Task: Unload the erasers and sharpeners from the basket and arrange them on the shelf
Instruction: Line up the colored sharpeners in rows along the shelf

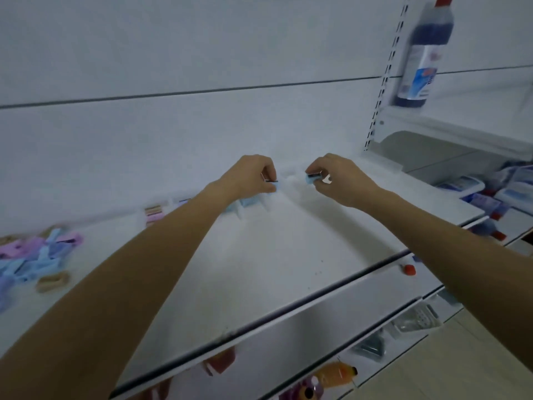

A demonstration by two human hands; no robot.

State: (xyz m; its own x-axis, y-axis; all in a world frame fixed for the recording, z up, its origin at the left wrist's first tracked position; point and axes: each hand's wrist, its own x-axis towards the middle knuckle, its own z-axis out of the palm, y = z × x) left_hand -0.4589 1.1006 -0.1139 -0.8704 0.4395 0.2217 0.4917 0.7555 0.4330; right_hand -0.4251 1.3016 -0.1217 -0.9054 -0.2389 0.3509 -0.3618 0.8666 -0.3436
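My left hand (253, 176) and right hand (331, 176) each pinch a small sharpener (313, 178) at the back of the shelf (288, 255), lining them up beside the blue ones (249, 202) already there.

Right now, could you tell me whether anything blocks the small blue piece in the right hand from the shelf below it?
Nothing visible: the white shelf under the right hand and its small blue piece is bare.

White shelf (288, 255), pastel pink, purple and blue sharpeners (37, 255), dark blue bottle (424, 53), red cap (409, 269).
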